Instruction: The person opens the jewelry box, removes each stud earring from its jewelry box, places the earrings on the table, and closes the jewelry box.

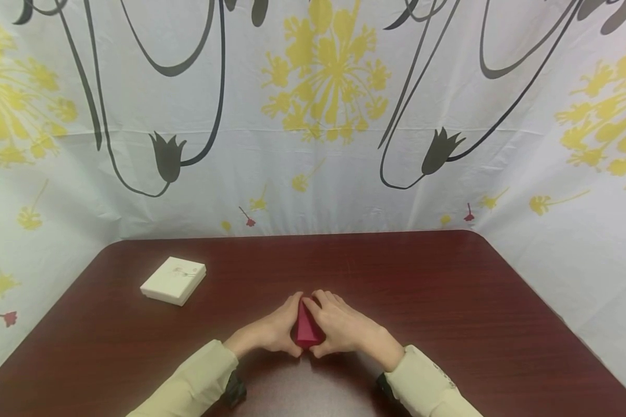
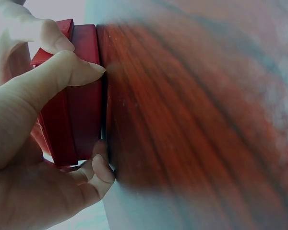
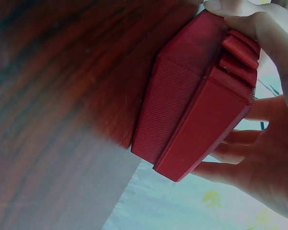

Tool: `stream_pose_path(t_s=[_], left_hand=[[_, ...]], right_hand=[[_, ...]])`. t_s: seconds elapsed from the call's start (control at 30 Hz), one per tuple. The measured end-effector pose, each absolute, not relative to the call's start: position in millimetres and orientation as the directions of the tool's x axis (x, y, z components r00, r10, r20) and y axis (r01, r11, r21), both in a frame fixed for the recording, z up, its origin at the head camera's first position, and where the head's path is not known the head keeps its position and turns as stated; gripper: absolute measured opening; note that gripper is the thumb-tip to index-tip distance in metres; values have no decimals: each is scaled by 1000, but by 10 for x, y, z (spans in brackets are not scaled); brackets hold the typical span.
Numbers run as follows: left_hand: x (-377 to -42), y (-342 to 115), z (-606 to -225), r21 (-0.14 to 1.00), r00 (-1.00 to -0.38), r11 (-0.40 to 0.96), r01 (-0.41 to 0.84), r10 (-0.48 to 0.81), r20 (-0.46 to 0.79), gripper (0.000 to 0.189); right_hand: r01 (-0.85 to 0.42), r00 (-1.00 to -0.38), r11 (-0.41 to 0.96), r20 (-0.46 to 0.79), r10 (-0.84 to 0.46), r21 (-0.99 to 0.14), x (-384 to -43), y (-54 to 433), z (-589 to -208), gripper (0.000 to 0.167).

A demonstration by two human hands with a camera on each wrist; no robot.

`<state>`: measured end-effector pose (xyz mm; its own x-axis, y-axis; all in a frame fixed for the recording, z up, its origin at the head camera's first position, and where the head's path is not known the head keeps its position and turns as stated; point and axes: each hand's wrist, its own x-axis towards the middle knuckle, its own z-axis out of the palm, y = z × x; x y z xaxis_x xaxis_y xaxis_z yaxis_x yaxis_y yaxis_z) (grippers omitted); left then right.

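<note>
A small red lidded box [image 1: 306,331] sits on the table near its front middle, between both hands. My left hand [image 1: 277,329] grips its left side, thumb at the near end and fingertips at the far end. On the right side, my right hand [image 1: 344,328] holds it in the same way. The left wrist view shows the thumbs pressed on the lower part of the box [image 2: 86,110], close above the table. From the right wrist, the box [image 3: 182,105] shows slanted sides, a lid over a lower part, and a raised folded band across the lid. The hands partly cover it.
A white square box [image 1: 172,280] with a small printed flower lies at the back left of the dark red wooden table [image 1: 396,278]. Behind the table hangs a white curtain [image 1: 292,197] with yellow and grey plant prints.
</note>
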<state>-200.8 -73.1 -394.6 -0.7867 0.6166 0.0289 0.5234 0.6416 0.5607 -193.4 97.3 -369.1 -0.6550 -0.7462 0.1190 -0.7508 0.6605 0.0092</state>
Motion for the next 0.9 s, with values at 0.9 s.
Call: stream_pose_path(t_s=[0.9], left_hand=[[-2016, -733, -3931, 603, -786, 621, 502, 619, 17, 96]], right_hand=[[-764, -632, 645, 164, -758, 37, -1912, 996, -3689, 84]])
